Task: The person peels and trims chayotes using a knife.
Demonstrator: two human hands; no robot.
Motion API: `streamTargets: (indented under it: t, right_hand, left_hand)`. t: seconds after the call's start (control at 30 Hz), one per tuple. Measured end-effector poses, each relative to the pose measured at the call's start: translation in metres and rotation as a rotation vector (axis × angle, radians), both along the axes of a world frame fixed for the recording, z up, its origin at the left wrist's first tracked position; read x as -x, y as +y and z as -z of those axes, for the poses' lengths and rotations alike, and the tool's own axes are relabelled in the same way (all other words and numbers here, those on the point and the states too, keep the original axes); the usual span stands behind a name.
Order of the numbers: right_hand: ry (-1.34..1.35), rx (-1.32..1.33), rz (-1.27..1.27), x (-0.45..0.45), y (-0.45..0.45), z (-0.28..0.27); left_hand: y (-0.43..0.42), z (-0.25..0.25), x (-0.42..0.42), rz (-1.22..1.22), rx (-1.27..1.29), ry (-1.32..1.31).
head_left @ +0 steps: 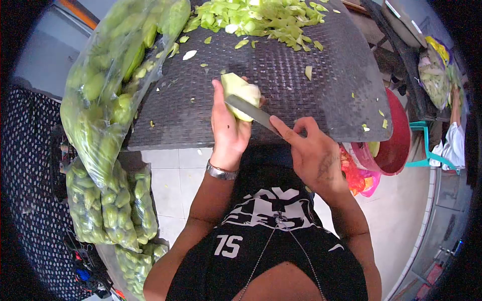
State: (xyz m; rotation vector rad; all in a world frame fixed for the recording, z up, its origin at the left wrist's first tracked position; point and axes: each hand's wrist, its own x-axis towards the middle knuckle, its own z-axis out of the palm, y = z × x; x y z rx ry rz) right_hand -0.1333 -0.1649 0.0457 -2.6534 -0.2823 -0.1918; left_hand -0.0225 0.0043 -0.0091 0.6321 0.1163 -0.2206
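My left hand [228,128] is wrapped round a peeled green mango [241,89] above the near part of the table. The fruit's flesh is pale green to white, with flat cut faces. My right hand [311,150] grips a knife [253,113], its index finger laid along the blade. The blade lies against the near side of the mango, close to my left thumb. My right hand hides the knife's handle. Farther back on the table spreads a pile of green peelings [261,20].
A large clear bag of green fruit [108,90] hangs over the dark woven table's [346,100] left edge. More bagged fruit [110,205] sits below. Right of the table stand a red tub [394,135] and a teal stool [424,145]. Another person's arm [456,105] shows at far right.
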Motion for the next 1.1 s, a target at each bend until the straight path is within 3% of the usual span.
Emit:
streamTargets:
  t: [0.17, 0.3, 0.5, 0.6, 0.77, 0.93, 1.03, 1.1]
  right_hand:
    - [-0.08, 0.002, -0.014, -0.007, -0.002, 0.002]
    - [-0.075, -0.072, -0.015, -0.011, -0.007, -0.005]
    - [-0.171, 0.222, -0.023, -0.017, -0.011, 0.008]
    - [-0.198, 0.071, -0.044, -0.02, -0.013, 0.005]
    - [-0.212, 0.115, 0.096, -0.034, -0.02, 0.01]
    - [-0.224, 0.19, 0.23, -0.082, -0.056, 0.032]
    - [0.38, -0.459, 0.274, -0.092, -0.069, 0.01]
    - [0.391, -0.636, 0.285, -0.088, -0.075, 0.019]
  left_hand:
    - [-0.003, 0.002, 0.004, -0.064, -0.094, 0.044]
    - [-0.004, -0.01, 0.007, -0.05, -0.026, 0.099]
    - [-0.006, -0.004, 0.005, -0.056, 0.122, 0.094]
    - [-0.011, -0.003, 0.008, -0.116, 0.138, 0.092]
    - [-0.006, -0.004, 0.015, -0.068, 0.106, -0.029]
    - [0.001, 0.001, 0.013, 0.023, 0.024, 0.033]
    - [0.011, 0.001, 0.002, 0.152, 0.007, 0.017]
    - [0.017, -0.008, -0.01, -0.014, -0.144, -0.021]
